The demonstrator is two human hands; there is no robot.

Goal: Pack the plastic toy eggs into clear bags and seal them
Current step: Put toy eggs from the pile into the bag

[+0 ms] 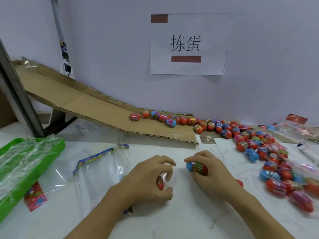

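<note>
Left hand [148, 180]: fingers curled round a red egg [160, 184] inside a clear bag [165, 176], at the table's [181, 221] near middle. Right hand [207, 168]: gripped a blue-and-red egg [196, 168] just beside. Loose eggs [255, 140]: heaped along the right edge. Empty bags [96, 169]: left side.

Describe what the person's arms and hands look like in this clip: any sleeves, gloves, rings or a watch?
Both forearms come in bare from the bottom edge; no sleeve shows on either. The left hand and right hand wear no gloves. No ring, watch, wristband or marking is visible on either. Nails look short and unpainted, though the picture is too soft to be sure.
</note>
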